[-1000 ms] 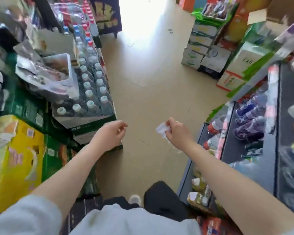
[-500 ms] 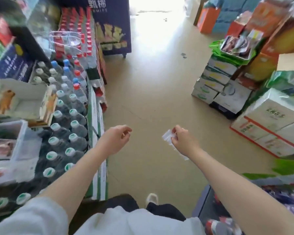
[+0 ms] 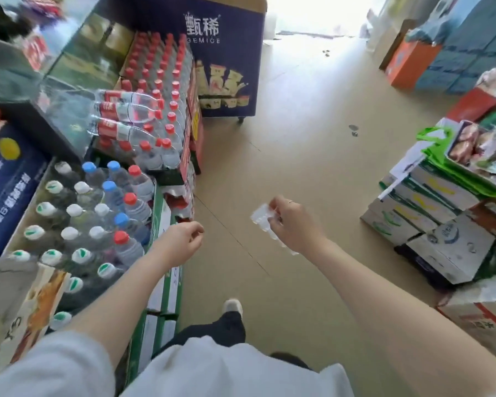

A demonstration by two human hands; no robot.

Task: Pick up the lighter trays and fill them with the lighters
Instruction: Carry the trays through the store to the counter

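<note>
In right hand [image 3: 294, 224]: clear tray [image 3: 260, 215].

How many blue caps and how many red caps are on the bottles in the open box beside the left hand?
Blue caps: 4
Red caps: 3
Total: 7

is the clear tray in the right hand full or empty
Empty, as far as shows. The clear tray, pinched by the right hand, is see-through with bare pockets; no lighters are visible in it.
</note>
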